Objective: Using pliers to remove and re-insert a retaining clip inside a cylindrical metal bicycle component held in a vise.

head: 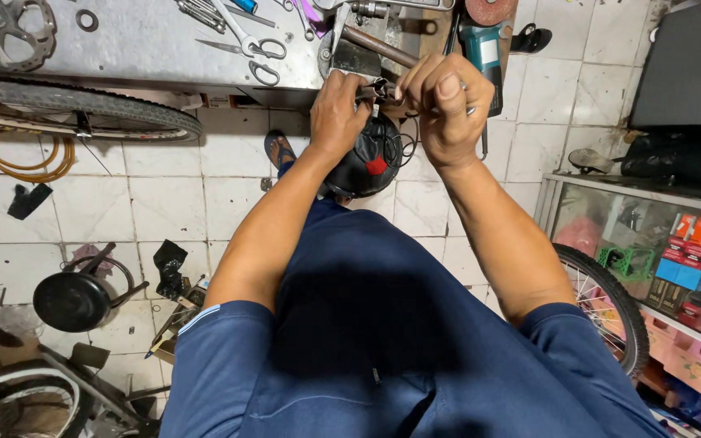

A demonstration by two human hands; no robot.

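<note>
A black bicycle saddle (364,162) with a red patch hangs upside down in front of me, just below my two hands. My left hand (338,113) grips the metal clamp (379,89) on the saddle's underside. My right hand (441,105) is closed around a slim metal tool set against the same clamp; most of the tool is hidden by my fingers. Thin black wire loops show beside the saddle.
A steel workbench (139,45) ahead carries scissors (253,49), a chainring (6,32), a hammer (375,49) and an angle grinder (480,57). A bicycle tyre (83,109) leans at left, a wheel (610,308) at right beside a glass cabinet (659,251). A black pan (75,300) lies on the tiled floor.
</note>
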